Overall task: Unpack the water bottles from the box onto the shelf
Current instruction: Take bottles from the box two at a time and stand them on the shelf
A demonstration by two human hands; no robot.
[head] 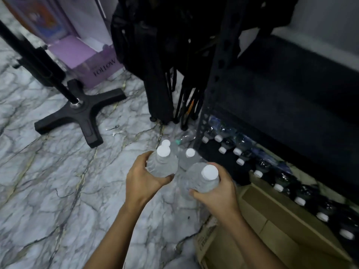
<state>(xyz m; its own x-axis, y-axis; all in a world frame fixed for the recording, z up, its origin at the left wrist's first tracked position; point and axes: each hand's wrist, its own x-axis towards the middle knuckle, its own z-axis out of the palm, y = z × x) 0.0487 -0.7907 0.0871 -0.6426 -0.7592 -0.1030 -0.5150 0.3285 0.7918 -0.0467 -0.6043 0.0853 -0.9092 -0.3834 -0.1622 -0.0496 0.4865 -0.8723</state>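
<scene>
My left hand (142, 176) grips a clear water bottle (162, 162) with a white cap, held upright above the marble floor. My right hand (217, 193) grips a second clear bottle (206, 179) with a white cap. Two more capped bottles (187, 157) show between and behind these; I cannot tell whether they are held or stand on the floor. The brown cardboard box (258, 230) lies open at the lower right. Beyond it, the black shelf's bottom level (217, 158) holds a row of several bottles (258, 169) with white caps.
A black upright post of the shelf (211, 90) stands right of the hands. Folded black stands (165, 74) lean behind. A black cross-shaped base (81, 111) sits on the marble floor at left, a purple box (93, 61) beyond it. An empty bottle (185, 137) lies by the post.
</scene>
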